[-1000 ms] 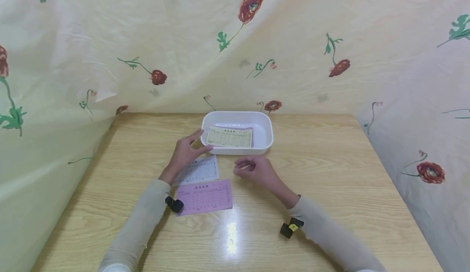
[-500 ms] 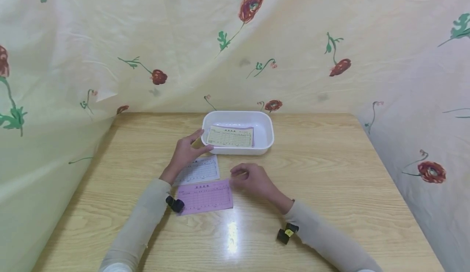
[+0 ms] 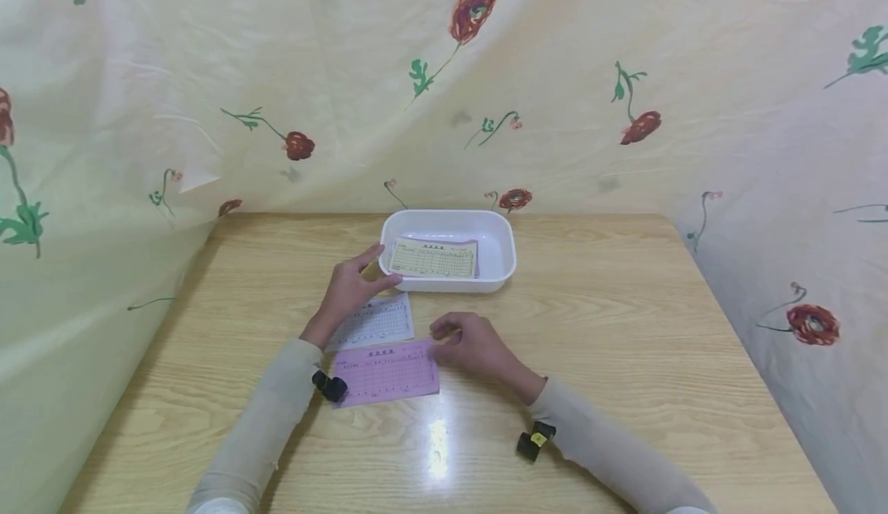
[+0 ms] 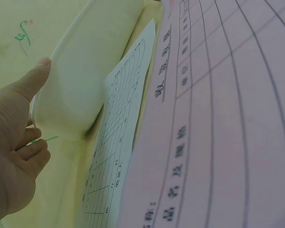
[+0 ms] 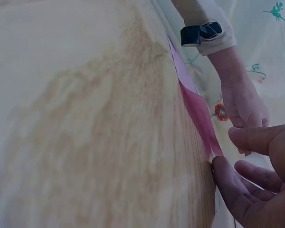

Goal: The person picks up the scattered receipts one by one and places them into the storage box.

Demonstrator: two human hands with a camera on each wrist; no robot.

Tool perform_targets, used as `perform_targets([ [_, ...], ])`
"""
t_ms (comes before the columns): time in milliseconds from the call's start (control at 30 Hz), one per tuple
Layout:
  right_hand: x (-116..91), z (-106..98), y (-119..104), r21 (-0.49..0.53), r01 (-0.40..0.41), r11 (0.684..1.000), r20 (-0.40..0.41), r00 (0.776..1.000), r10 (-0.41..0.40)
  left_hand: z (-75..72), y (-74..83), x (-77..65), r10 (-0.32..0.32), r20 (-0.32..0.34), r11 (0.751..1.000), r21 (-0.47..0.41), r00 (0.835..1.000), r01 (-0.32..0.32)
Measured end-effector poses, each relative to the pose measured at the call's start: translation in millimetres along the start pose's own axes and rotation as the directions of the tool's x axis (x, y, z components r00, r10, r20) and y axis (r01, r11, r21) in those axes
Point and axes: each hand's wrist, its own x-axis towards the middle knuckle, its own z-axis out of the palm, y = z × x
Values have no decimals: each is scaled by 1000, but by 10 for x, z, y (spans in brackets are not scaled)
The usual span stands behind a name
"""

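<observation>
A white plastic tub (image 3: 458, 286) stands near the back of the table. My left hand (image 3: 350, 287) holds it by its front left corner, thumb at the front rim and fingers at the left side. In the tub a pale yellow printed slip (image 3: 433, 258) lies over a purplish one. A white slip (image 3: 380, 320) lies on the table, partly under my left hand. In front of it is a pink slip (image 3: 385, 375). My right hand (image 3: 475, 344) is at the pink slip's upper right corner. In the right wrist view, its thumb and forefinger stand apart, forefinger beside the slip's raised edge (image 5: 199, 114).
The wooden table (image 3: 610, 306) extends to both sides. Cream cloth (image 3: 347, 52) with printed red flowers hangs behind it and along its sides. A light reflection (image 3: 438, 452) shows on the wood in front of the pink slip.
My right hand has moved left and toward me, from beside the tub's front to the pink slip's corner. My left hand keeps its place at the tub.
</observation>
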Motion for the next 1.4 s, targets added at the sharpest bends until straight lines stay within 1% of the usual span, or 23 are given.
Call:
perform_targets([
  [267,28,24,-38,-58,-12,998,-2,1000,12,-5,-5,3,-5,7,1000,-2,1000,5],
  [533,72,46,-53,-106,-36,994,24,999,39,-3,-11,3,1,4,1000,-10,1000,-1],
  [667,71,42,-44,-98,-32,995,52,998,38,0,-25,8,5,5,1000,-7,1000,-5],
  [833,54,20,-31,-85,0,996,77,997,7,-4,-31,5,20,1,1000,-8,1000,-20],
  [1000,31,-8,-26,-92,39,995,64,997,-33,-11,-17,-3,28,-2,1000,-12,1000,-28],
  [1067,23,-18,-23,-83,42,996,56,998,-38,-13,-9,-6,26,-1,1000,-11,1000,-26],
  [1267,9,-35,0,-6,43,999,51,998,-43,-23,-10,-10,22,-1,1000,-6,1000,-22],
  [1400,-14,-48,31,26,24,999,37,999,-25,-12,-21,-2,27,2,1000,-7,1000,-27],
])
